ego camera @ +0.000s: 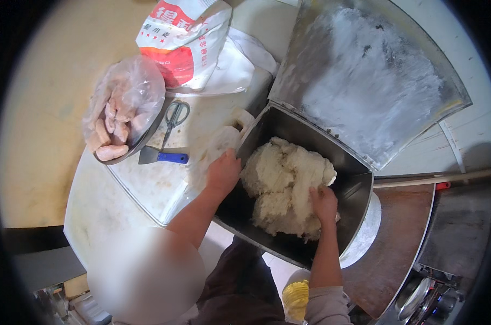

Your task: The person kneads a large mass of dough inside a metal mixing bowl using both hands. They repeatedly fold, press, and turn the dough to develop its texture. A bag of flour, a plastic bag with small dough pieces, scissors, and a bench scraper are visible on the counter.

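Note:
A large lump of shaggy, pale dough (pixel 288 178) lies in a deep metal bin (pixel 351 227), which looks like a dough mixer's tub. My right hand (pixel 325 205) is inside the bin, its fingers curled into the dough's right edge. At the bin's left rim is my left hand (pixel 224 172), closed against the edge; its fingertips are partly hidden. The hinged metal lid (pixel 371 77) stands open at the far side, its inner face coated with white flour.
On the left worktop (pixel 103 199) lie a blue-handled scraper (pixel 173 158) and scissors (pixel 176 115). Behind them are a bowl with a clear plastic bag (pixel 141 81) of pale meat-like pieces and a printed flour sack (pixel 184 44). A brown board (pixel 395 243) is at right; a yellow-filled container (pixel 296 298) is below.

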A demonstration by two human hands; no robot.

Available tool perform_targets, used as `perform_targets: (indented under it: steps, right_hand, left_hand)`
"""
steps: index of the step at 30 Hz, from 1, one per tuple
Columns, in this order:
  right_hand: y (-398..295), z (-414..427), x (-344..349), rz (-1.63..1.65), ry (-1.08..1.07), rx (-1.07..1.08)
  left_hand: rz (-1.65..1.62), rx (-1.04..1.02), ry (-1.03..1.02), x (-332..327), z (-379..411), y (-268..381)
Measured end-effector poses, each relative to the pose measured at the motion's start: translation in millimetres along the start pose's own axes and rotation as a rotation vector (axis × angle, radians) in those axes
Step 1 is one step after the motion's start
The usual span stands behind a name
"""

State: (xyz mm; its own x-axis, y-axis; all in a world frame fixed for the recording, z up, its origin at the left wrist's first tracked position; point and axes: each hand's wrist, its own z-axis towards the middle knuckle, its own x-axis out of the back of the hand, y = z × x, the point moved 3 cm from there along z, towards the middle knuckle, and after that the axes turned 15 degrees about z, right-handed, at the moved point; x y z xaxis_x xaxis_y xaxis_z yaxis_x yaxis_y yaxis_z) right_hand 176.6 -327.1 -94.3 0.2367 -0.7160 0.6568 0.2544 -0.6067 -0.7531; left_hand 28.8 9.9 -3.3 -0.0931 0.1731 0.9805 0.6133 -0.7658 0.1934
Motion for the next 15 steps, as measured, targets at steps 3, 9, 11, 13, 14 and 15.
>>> perform_targets:
  steps: [3, 9, 11, 13, 14, 15]
  right_hand:
    - [-43.2, -6.7, 19.1, 0.143, 0.095, 0.011]
    - [-83.2, -40.0, 27.9, 0.422, -0.028, -0.099]
    - [-82.6, -47.0, 24.5, 0.434, -0.063, -0.113]
    - [-82.9, -51.1, 20.1, 0.448, -0.090, -0.081]
    - [-83.7, -52.2, 18.3, 0.454, -0.101, -0.042]
    - [-87.4, -52.9, 16.2, 0.461, -0.111, -0.004]
  left_hand:
    - [0.025, 0.019, -0.014, 0.3, 0.4, -3.3]
    - [-0.017, 0.026, -0.043, -1.2, -0.8, -4.2]
    - [-0.015, 0.014, -0.036, -3.1, -0.8, -4.1]
    - [0.000, 0.009, -0.043, -1.7, 0.1, -3.0]
    - [0.011, 0.011, -0.056, -1.4, 0.5, -1.6]
    - [0.023, 0.012, -0.070, -1.5, 0.6, -2.0]
